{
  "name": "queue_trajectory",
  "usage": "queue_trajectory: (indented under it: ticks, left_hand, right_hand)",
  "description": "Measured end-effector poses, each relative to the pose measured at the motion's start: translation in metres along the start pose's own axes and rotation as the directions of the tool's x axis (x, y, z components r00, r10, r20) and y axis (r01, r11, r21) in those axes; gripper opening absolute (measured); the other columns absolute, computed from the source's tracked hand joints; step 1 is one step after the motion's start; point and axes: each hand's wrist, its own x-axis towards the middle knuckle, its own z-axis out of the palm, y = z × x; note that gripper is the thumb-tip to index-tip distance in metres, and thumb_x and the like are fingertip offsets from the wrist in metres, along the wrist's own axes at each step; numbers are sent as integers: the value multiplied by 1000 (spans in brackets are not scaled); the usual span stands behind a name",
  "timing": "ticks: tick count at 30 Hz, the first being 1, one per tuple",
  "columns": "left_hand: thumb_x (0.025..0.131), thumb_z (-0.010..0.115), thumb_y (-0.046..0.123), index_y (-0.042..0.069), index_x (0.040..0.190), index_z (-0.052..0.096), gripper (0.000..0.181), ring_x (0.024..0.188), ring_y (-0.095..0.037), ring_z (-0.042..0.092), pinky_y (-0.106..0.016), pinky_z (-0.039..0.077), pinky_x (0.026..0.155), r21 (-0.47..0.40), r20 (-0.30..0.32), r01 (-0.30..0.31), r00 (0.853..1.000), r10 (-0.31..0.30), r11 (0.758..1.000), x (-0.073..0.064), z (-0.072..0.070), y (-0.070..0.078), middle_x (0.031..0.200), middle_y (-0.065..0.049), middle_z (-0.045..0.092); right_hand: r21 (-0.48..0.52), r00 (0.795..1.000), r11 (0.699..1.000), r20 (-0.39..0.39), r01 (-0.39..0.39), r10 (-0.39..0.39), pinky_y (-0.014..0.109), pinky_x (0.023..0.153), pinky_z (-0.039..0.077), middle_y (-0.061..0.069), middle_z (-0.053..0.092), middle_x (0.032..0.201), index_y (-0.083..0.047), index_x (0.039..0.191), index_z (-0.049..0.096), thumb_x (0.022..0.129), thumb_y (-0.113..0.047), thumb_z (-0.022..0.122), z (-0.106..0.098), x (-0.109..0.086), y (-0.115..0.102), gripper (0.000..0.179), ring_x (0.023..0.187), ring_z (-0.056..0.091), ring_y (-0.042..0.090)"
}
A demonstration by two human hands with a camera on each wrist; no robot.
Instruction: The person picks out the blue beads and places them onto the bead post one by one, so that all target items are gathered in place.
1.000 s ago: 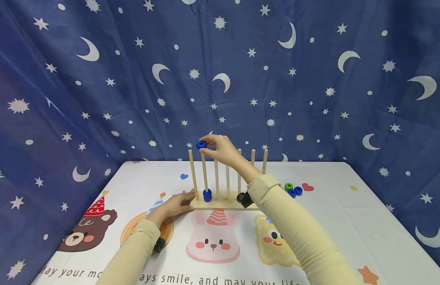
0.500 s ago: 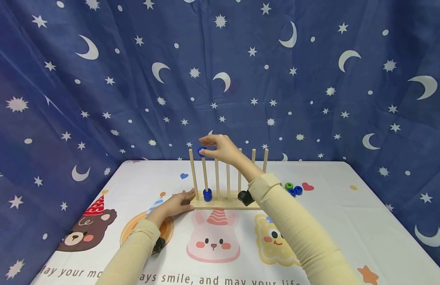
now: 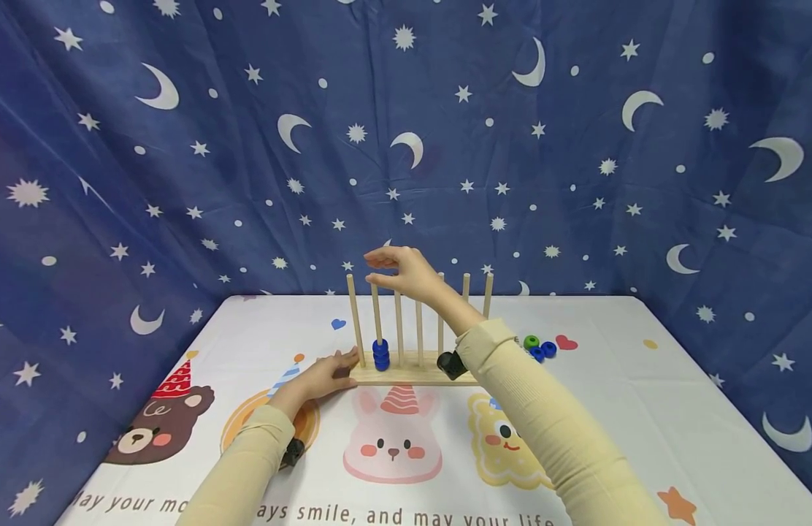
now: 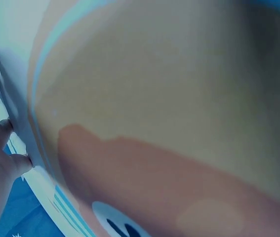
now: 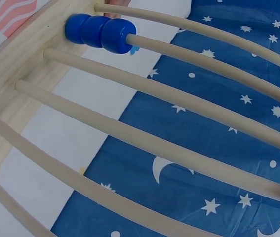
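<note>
A wooden peg rack stands on the table, with a row of several upright dowels on its base. Three blue beads are stacked at the bottom of the second dowel from the left; the right wrist view shows the same blue beads against the base. My left hand holds the rack's left end, thumb at the front and fingers further back. Above the second dowel's top is my right hand, thumb and fingers apart and nothing between them.
Right of the rack lie a green bead and several loose blue beads, partly hidden by the right sleeve. The white tablecloth has printed cartoon figures. A blue star-and-moon curtain hangs behind and at the sides.
My right hand has let go of a blue bead, which slid down the second dowel onto the two beads below. The left hand has stayed in place.
</note>
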Motion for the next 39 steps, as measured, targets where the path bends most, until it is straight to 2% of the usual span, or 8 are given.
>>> queue_trajectory:
  ticks: [21,25,30,39]
  left_hand:
    - [89,63,22,-2,138,44,57,136,-52,23,-70,14,107,0,-1,-9,1000,9,1000,-2,-1,0,148,-21,33]
    - [90,63,21,-1,138,44,57,136,-51,23,-66,16,110,-4,-4,-14,1000,14,1000,1,-2,3,148,-20,33]
    - [90,63,22,0,139,43,58,136,-50,23,-64,17,111,-1,2,-13,1000,13,1000,3,-2,6,149,-19,34]
    - [90,63,23,-1,140,41,60,137,-50,23,-65,17,110,20,8,5,1000,-5,1000,-3,-4,5,148,-20,34]
  right_hand:
    - [-6,1000,1000,9,2,-2,32,99,48,12,64,123,-4,124,59,89,-17,66,3,1,0,38,114,60,24]
    - [-9,1000,1000,19,4,-4,35,99,49,12,63,124,-5,125,59,89,-17,65,-1,-1,1,39,115,60,24]
    - [21,999,999,24,25,-25,40,101,46,15,62,125,-2,125,58,89,-13,64,-9,-8,1,38,118,58,26]
    - [5,995,995,7,104,-104,35,105,43,16,60,128,-1,125,57,90,-13,63,-10,-19,2,37,122,55,28]
